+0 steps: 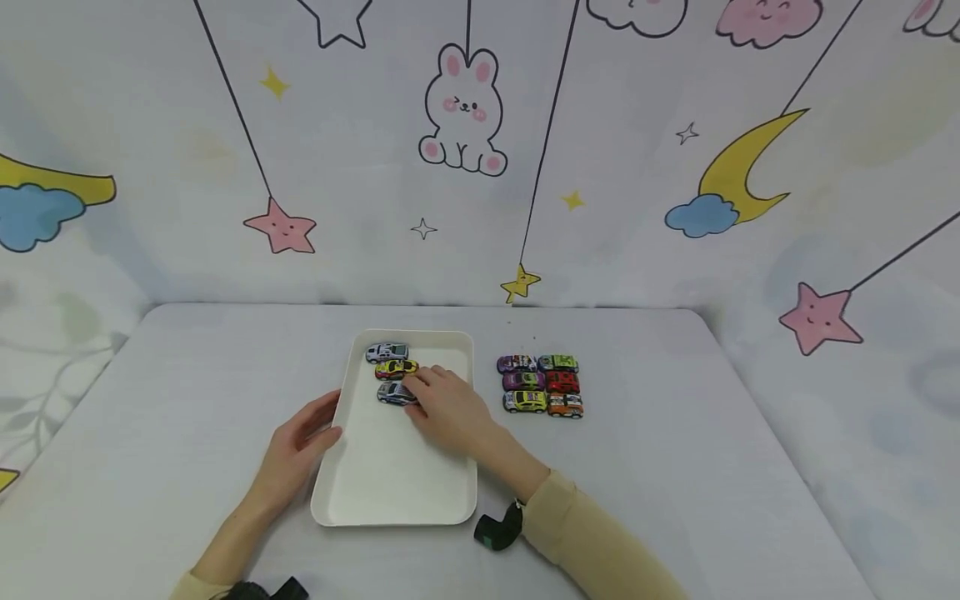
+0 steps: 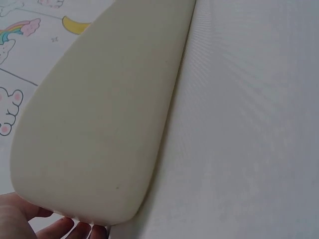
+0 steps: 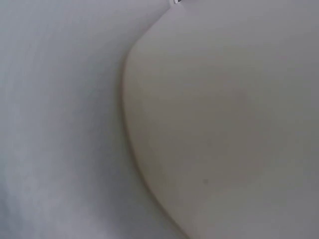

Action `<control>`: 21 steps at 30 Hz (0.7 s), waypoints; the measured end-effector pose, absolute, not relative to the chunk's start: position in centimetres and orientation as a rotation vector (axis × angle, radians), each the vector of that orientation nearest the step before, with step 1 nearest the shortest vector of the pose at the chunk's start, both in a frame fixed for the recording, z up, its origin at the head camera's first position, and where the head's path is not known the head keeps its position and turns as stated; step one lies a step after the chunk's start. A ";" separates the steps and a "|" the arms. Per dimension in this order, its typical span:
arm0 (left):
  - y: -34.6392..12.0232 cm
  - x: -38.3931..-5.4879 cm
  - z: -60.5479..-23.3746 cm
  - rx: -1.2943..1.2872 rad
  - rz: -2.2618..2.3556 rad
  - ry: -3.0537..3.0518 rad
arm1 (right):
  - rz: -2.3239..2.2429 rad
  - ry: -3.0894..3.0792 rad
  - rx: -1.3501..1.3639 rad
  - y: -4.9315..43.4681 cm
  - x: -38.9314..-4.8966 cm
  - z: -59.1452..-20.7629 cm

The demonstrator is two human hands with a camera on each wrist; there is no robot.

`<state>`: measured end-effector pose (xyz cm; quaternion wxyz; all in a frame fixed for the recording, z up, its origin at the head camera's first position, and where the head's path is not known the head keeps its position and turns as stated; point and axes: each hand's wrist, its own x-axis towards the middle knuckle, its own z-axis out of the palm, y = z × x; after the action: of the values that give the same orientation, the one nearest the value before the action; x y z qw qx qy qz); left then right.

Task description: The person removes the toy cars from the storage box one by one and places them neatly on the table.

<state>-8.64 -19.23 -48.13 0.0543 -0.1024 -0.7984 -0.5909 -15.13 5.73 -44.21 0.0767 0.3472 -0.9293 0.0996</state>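
Silver toy car [image 1: 393,393], and I've got the right hand [image 1: 452,408] pinching its right end with thumb and fingers, in the far half of the white tray [image 1: 405,475], toward the left edge! The left hand [image 1: 298,443] touches that edge, fingers relaxed, thumb apart.

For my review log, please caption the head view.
Right hand pinches a gray car near two other cars in the tray the left hand touches; six cars lie outside.
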 end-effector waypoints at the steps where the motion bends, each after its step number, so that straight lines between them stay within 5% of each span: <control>1: -19.3 -8.6 -48.1 -0.314 -1.792 -2.425 | 0.299 -2.782 1.042 5.7 -15.1 -44.2; 21: -19.2 -8.6 -48.1 -0.338 -1.793 -2.428 | 0.932 -2.621 0.901 8.5 -14.6 -43.7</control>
<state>-8.63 -19.24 -48.14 0.0525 -0.1110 -0.7983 -0.5896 -14.57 8.53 -43.73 0.1088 0.3063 -0.8910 0.3168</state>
